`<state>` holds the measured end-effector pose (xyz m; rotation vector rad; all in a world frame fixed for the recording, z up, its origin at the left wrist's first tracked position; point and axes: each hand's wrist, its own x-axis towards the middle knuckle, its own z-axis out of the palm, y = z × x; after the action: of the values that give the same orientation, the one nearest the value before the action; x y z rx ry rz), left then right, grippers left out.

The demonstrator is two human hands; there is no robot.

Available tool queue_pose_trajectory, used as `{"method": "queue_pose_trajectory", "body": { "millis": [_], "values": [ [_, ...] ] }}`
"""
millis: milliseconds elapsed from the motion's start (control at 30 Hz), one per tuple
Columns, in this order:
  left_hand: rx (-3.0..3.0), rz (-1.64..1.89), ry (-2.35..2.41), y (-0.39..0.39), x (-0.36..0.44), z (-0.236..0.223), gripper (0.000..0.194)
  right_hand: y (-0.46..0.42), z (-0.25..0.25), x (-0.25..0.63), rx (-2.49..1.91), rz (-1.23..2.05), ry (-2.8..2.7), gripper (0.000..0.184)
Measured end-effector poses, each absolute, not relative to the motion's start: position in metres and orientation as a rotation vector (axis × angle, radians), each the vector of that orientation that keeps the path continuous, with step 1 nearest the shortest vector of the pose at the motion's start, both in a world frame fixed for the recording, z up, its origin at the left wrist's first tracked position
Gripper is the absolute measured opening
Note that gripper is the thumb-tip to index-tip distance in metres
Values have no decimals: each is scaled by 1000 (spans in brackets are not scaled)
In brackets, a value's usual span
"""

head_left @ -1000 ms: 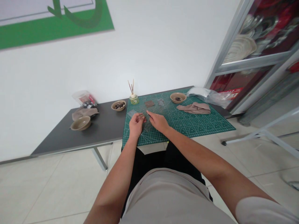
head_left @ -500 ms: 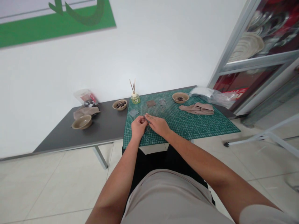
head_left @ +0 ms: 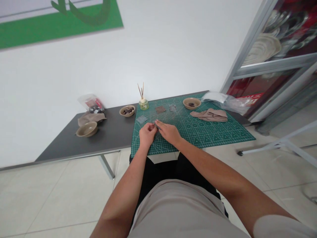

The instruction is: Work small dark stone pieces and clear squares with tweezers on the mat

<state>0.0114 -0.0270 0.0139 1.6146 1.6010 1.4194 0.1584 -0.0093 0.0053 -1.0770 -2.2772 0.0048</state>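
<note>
My left hand [head_left: 147,134] and my right hand [head_left: 168,132] meet over the green cutting mat [head_left: 195,132], fingertips touching. The left is closed in a pinch on something small that its fingers mostly hide. My right hand presses a small dark grey piece [head_left: 157,126] against it with thumb and fingers; its kind is not plain. Just beyond my hands lie a grey square sheet [head_left: 142,119], a brown square sheet [head_left: 160,109] and another greyish sheet [head_left: 172,108].
A bowl of dark, stone-like pieces [head_left: 127,111], a reed diffuser [head_left: 143,103] and another bowl [head_left: 192,103] with a few dark pieces stand behind. A brown cloth [head_left: 210,115] and plastic bag [head_left: 226,101] lie right. At left are a tan bowl [head_left: 87,129], another cloth [head_left: 91,118] and a clear bag [head_left: 91,103].
Both hands stay together in the same place, with only a slight shift of the fingers. The things on the table have not moved.
</note>
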Motion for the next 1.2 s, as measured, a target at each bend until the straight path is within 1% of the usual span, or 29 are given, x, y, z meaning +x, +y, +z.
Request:
{"method": "queue_pose_trajectory", "body": {
  "millis": [100, 200, 267, 467, 533, 633, 800, 933, 1100, 1200],
  "values": [
    [1554, 1463, 1524, -25, 11, 13, 14, -10, 5, 159, -1105, 7, -2268, 47],
    [1607, 1443, 1542, -26, 11, 14, 9, -11, 4, 158, -1022, -20, -2302, 48],
    [1634, 1434, 1558, -27, 11, 14, 10, -11, 3, 157, -986, -22, -2306, 48],
    [1472, 1468, 1405, -26, 11, 11, 13, -10, 5, 158, -1097, 58, -2241, 49],
    [1521, 1462, 1429, -25, 11, 12, 10, -9, 3, 158, -1030, 56, -2260, 50],
    [1616, 1436, 1500, -26, 10, 13, 12, -8, 1, 158, -925, 55, -2278, 51],
    [1486, 1428, 1353, -27, 10, 14, 11, -8, 3, 160, -1029, 137, -2222, 50],
    [1617, 1412, 1499, -28, 11, 14, 12, -10, 4, 160, -956, 110, -2264, 49],
    [1517, 1416, 1454, -28, 11, 14, 14, -9, 2, 159, -1055, 82, -2195, 49],
    [1574, 1409, 1574, -27, 11, 14, 13, -9, 1, 158, -961, 26, -2250, 48]
  ]
}}
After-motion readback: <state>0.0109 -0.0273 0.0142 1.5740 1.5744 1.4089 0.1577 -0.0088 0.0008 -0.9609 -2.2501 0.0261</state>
